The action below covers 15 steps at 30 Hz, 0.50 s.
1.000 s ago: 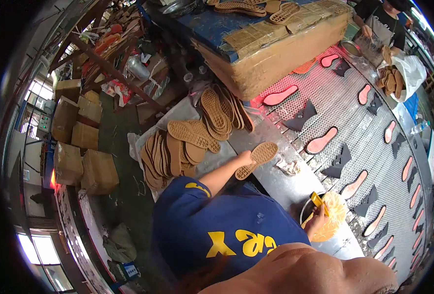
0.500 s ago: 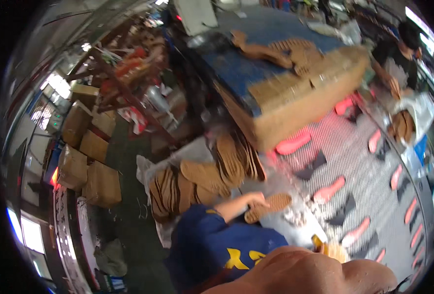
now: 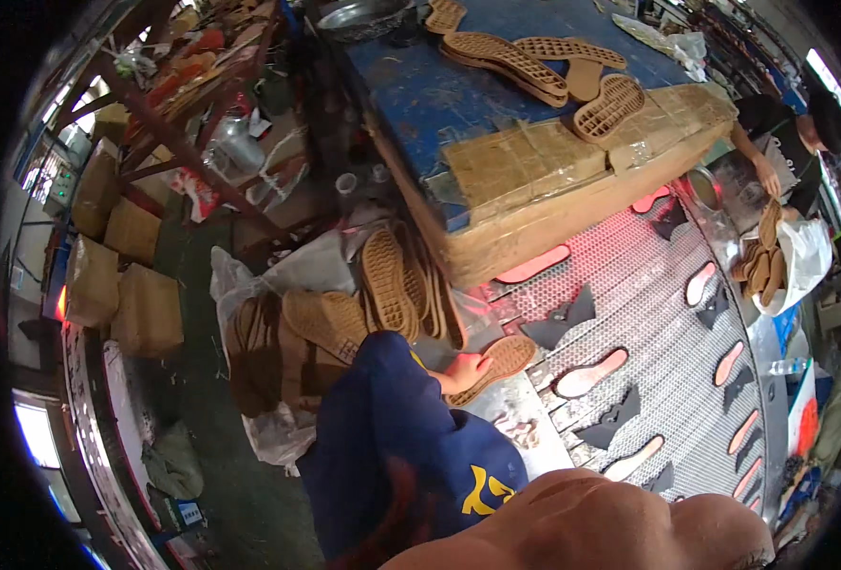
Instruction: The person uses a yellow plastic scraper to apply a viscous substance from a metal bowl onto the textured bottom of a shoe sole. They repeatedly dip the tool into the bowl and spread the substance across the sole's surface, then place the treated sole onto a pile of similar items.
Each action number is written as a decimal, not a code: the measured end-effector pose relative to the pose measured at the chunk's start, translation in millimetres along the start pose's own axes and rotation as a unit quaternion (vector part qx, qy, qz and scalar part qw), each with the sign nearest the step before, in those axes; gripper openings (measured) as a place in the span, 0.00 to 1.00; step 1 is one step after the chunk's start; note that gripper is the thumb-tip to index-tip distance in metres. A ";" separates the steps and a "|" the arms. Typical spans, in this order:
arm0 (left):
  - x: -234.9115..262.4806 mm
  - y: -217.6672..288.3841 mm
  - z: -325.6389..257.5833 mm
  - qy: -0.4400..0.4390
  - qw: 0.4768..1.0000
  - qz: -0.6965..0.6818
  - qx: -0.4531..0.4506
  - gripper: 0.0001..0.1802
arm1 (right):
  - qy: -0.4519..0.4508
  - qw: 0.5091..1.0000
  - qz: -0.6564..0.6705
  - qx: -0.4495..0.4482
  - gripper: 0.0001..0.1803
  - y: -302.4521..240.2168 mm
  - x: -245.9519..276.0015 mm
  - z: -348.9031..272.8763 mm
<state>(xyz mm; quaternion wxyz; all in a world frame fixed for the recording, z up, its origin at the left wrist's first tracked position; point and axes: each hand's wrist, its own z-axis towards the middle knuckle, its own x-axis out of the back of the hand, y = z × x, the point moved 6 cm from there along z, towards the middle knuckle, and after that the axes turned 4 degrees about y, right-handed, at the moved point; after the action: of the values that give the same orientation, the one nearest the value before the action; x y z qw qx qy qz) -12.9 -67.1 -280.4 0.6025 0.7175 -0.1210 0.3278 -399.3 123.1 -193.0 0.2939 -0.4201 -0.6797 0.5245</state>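
My left hand (image 3: 462, 372), coming out of a dark blue sleeve, grips the edge of a tan shoe sole (image 3: 505, 360) with a raised grid pattern. That sole is held above a pale work surface (image 3: 545, 442) beside the conveyor. Just left of it, a stack of similar tan soles (image 3: 389, 280) stands on edge, with more loose soles (image 3: 325, 319) lying on a clear plastic sheet (image 3: 318, 266). My right hand is not in view.
On the mesh conveyor (image 3: 672, 332), pink-topped soles (image 3: 591, 373) lie beside dark upper pieces (image 3: 613, 419). A blue table (image 3: 392, 104) with a cardboard-covered edge (image 3: 572, 176) carries several tan soles. At the far right, a co-worker's hand (image 3: 768, 178) is by a white bag (image 3: 804, 261) of soles. Cardboard boxes (image 3: 145, 309) stand left.
The view has shifted and grown sharper. My left hand still holds the tan sole, now tilted more steeply. A yellow-handled, pale-bristled thing near the lower edge has gone out of sight.
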 end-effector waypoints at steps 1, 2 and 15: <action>-2.5 0.8 1.6 -0.001 1.000 0.007 -0.014 0.24 | 0.018 1.000 0.002 0.002 0.14 0.6 3.0 -4.0; -7.2 2.6 1.5 -0.003 0.999 0.013 -0.029 0.24 | 0.036 0.999 0.003 0.005 0.14 -0.2 7.4 -6.7; 2.6 9.7 -4.8 0.035 0.996 0.046 -0.072 0.19 | 0.098 0.993 0.051 0.033 0.19 -4.3 60.0 -20.1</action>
<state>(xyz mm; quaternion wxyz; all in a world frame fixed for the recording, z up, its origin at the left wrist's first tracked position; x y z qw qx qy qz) -18.0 -64.4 -270.9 0.6408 0.6539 -0.1563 0.3706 -412.0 184.8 -185.8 0.3455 -0.4934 -0.6077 0.5175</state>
